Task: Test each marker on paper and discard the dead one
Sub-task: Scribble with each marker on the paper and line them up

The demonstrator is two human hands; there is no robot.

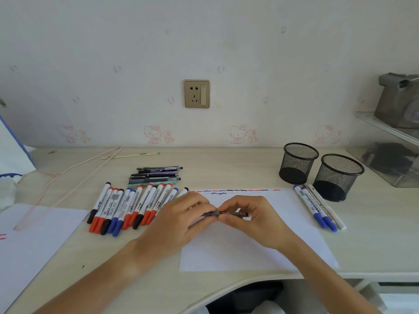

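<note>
A dark pen (226,214) lies level between both hands above the white paper (249,245). My left hand (181,219) pinches its left end and my right hand (251,219) pinches its right part. Red, blue and black squiggles (235,191) run along the paper's far edge. A row of several whiteboard markers (127,207) with red, blue and black caps lies left of the paper. A few blue-capped markers and a white pen (317,207) lie at the paper's right edge.
Two black mesh pen cups (298,163) (339,176) stand at the back right. A pile of dark pens (156,175) lies behind the marker row. A second sheet (34,234) lies at the left. A clear plastic box (390,155) is at far right.
</note>
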